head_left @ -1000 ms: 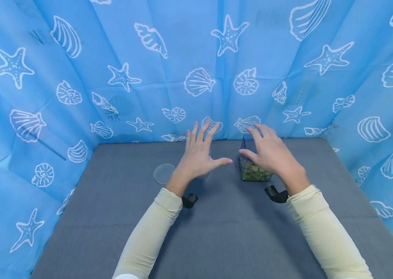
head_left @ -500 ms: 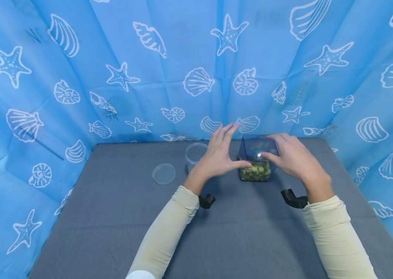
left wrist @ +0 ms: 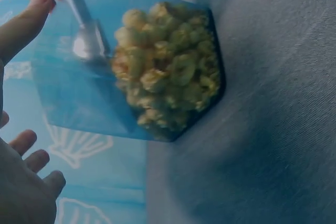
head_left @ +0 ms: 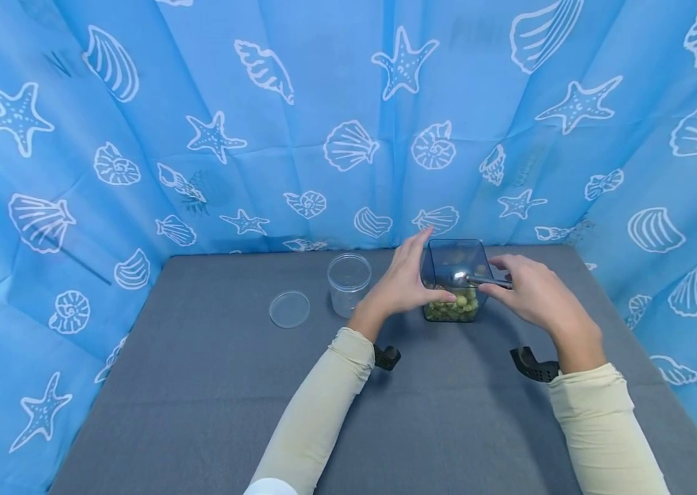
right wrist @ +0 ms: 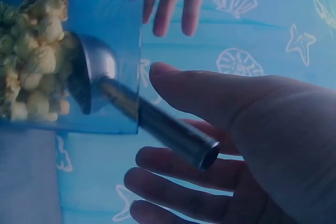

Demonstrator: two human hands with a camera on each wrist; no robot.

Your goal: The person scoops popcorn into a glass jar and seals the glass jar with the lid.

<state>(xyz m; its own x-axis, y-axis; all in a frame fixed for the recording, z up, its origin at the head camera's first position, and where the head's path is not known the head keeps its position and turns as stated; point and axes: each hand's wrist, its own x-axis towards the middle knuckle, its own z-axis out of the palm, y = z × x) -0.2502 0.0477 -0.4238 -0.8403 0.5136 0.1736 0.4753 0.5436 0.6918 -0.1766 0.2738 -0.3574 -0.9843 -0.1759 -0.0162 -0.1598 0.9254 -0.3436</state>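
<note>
Container [head_left: 452, 278], square, clear blue-tinted plastic, part-filled with yellow-green puffed pieces [left wrist: 168, 66]; stands on the grey surface [head_left: 423, 412] near its far edge, before the blue seashell-print cloth [head_left: 262, 137]; metal scoop [head_left: 475, 278] rests inside, bowl in the container, handle over the right rim; left hand [head_left: 401, 285] against the container's left wall, fingers straight and together, thumb at the front corner; right hand [head_left: 534, 295] at the scoop handle, fingers loosely spread about it, firm grip cannot be told; round clear jar [head_left: 348, 284] just left of the left hand; flat round lid [head_left: 289, 309] lies further left, apart from the jar
</note>
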